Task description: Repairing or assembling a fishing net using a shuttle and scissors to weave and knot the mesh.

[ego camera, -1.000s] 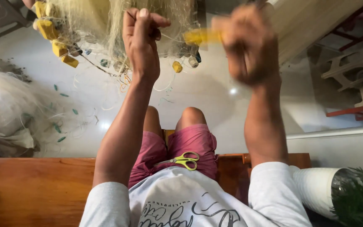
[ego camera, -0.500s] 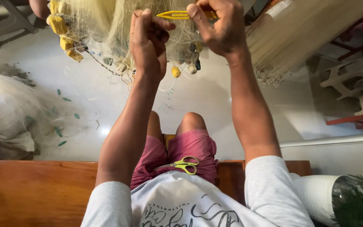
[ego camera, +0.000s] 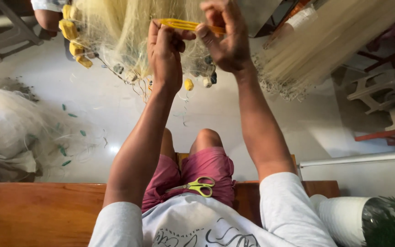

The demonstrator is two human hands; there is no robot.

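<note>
Both arms are raised toward a pale yellow fishing net hanging in front of me. My left hand is closed on a fold of the net mesh. My right hand pinches a flat yellow netting needle, whose tip lies across the top of my left hand. Yellow floats and small dark weights hang along the net's edge. Yellow-handled scissors rest on my lap.
I sit on a wooden bench. A heap of white net lies on the floor at left. More net hangs at upper right, near grey plastic stools. Another person's leg shows at top left. A white roll lies at lower right.
My right hand has brought the yellow needle leftward to my left hand at the net. The left hand stays gripping the mesh.
</note>
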